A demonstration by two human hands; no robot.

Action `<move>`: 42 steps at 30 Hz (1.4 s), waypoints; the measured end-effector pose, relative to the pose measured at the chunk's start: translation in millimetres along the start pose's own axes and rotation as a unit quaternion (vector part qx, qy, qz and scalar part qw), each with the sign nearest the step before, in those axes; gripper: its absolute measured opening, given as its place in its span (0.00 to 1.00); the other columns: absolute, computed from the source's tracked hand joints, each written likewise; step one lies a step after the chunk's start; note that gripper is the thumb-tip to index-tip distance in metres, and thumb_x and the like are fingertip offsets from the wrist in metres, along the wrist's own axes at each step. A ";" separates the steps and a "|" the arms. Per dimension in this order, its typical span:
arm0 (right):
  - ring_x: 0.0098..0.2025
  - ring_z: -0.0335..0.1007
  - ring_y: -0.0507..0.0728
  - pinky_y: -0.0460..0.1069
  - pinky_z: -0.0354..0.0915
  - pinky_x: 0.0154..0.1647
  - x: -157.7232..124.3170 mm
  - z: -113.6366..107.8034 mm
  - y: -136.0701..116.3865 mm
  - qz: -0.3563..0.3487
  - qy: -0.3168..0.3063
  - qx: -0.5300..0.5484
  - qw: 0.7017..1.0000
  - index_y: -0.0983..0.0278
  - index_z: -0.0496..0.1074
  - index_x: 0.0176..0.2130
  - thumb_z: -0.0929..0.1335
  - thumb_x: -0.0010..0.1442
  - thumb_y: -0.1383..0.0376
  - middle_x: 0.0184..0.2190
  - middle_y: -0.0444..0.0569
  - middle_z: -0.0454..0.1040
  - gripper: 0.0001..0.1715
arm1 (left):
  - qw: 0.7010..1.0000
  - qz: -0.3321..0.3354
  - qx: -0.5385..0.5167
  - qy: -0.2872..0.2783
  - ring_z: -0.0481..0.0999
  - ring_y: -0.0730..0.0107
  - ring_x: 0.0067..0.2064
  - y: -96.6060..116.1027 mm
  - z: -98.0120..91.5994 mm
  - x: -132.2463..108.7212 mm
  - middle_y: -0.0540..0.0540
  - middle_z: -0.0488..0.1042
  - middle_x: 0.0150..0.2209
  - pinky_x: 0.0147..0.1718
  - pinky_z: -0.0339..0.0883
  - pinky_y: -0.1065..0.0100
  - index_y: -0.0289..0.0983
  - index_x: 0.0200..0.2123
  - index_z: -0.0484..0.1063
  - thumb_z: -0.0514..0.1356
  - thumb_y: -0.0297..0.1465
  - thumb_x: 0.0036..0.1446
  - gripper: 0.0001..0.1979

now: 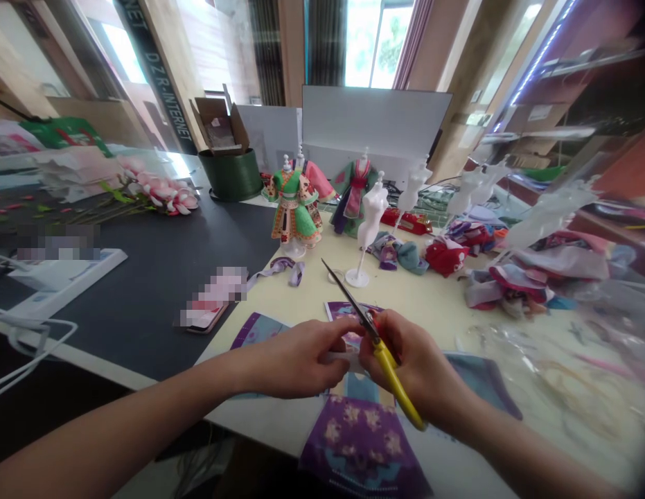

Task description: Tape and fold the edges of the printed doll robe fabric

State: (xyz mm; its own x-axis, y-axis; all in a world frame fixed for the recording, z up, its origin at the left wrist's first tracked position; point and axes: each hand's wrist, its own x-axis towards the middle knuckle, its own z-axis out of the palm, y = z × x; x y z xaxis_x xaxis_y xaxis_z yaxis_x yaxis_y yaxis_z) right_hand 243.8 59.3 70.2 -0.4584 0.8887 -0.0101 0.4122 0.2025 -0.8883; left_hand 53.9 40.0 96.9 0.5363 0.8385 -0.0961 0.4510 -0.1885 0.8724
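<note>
Scissors with yellow handles [391,384] are held in my right hand [413,353], the dark blades pointing up and to the left. The fingers of my left hand [298,357] curl in close to the blades, thumb and forefinger nearly meeting the right fingertips. Something pale and thin shows between the two hands, too small to make out. Below them, a purple printed fabric piece [361,433] with pale flowers hangs over the table's front edge. Other cut fabric lies beside it: a blue and purple piece [260,329] at left and a blue-grey piece [481,378] at right.
Doll mannequins stand behind, some bare white [373,215], others dressed, one in a green robe [291,208]. Crumpled cloth [524,277] and clear plastic bags [551,360] lie at right. A phone [213,305], pink flowers [161,187] and a power strip [77,277] are at left.
</note>
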 end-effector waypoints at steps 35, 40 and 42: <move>0.22 0.57 0.49 0.46 0.56 0.21 1.0 10.6 -2.9 0.139 0.059 0.185 0.971 0.61 0.61 0.26 0.70 0.42 0.64 0.21 0.38 0.61 0.13 | 0.768 -0.165 -0.591 0.186 0.57 0.80 0.22 -27.1 80.5 -4.5 0.52 0.62 0.20 0.21 0.50 0.76 0.34 0.21 0.66 0.57 0.37 0.57 0.16; 0.23 0.58 0.50 0.46 0.58 0.22 -2.0 12.0 3.6 0.135 0.069 0.186 0.971 0.61 0.60 0.27 0.70 0.43 0.63 0.22 0.39 0.62 0.13 | 0.745 -0.157 -0.611 0.217 0.65 0.78 0.27 -28.8 83.2 -1.2 0.49 0.69 0.27 0.26 0.58 0.74 0.33 0.27 0.71 0.60 0.34 0.56 0.10; 0.23 0.58 0.49 0.46 0.58 0.22 -3.4 12.1 7.2 0.138 0.068 0.190 0.970 0.61 0.60 0.27 0.70 0.44 0.63 0.23 0.39 0.62 0.13 | 0.745 -0.156 -0.610 0.221 0.66 0.77 0.29 -28.4 84.1 -1.7 0.48 0.71 0.29 0.29 0.59 0.74 0.33 0.29 0.73 0.61 0.34 0.55 0.09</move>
State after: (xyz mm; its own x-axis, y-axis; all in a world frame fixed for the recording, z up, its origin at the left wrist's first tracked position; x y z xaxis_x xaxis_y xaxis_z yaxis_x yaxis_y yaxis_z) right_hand 238.8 52.8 58.3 -0.2539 0.9385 -0.2339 0.1732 -0.1938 -0.9656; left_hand 100.2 0.9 32.0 0.1314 0.8816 -0.4534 -0.6238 0.4290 0.6533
